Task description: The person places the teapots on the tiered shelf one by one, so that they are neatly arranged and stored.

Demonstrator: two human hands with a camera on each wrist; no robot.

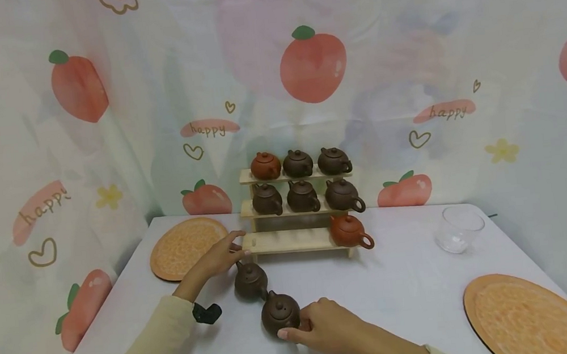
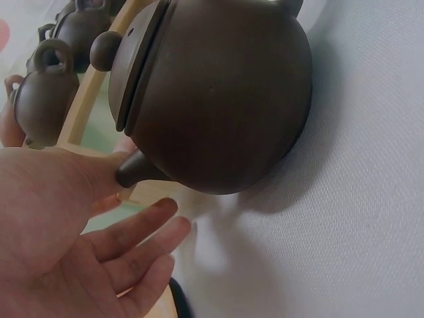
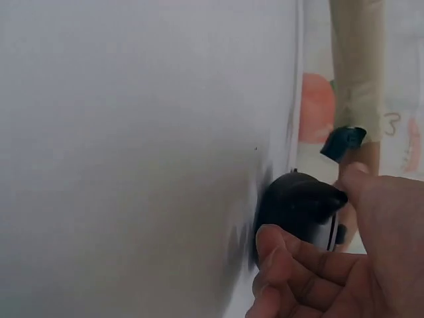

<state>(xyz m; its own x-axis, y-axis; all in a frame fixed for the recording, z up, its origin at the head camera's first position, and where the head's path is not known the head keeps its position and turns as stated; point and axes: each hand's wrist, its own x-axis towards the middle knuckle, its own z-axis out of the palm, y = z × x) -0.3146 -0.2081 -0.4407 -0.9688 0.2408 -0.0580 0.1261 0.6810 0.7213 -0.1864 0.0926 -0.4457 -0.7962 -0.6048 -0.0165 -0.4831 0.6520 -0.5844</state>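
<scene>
My right hand (image 1: 331, 327) holds a dark brown clay teapot (image 1: 280, 314) at its right side, thumb in front and fingers behind. The right wrist view has this teapot (image 3: 298, 202) between thumb and curled fingers, partly hidden by them. Just behind and left of it, a second dark teapot (image 1: 250, 281) sits on the white cloth, overlapping it in the head view. My left hand (image 1: 221, 255) is beside this second pot's spout, fingers reaching toward the shelf's lower left end. In the left wrist view the spout (image 2: 142, 169) overlaps the thumb, and other fingers (image 2: 149, 228) are spread loosely.
A three-tier wooden shelf (image 1: 290, 241) carries several dark teapots and a reddish one (image 1: 265, 166) on its upper tiers. Another reddish teapot (image 1: 348, 231) stands at the bottom tier's right end. Round orange mats (image 1: 187, 246) lie left and right. A clear glass cup (image 1: 458, 231) stands at right.
</scene>
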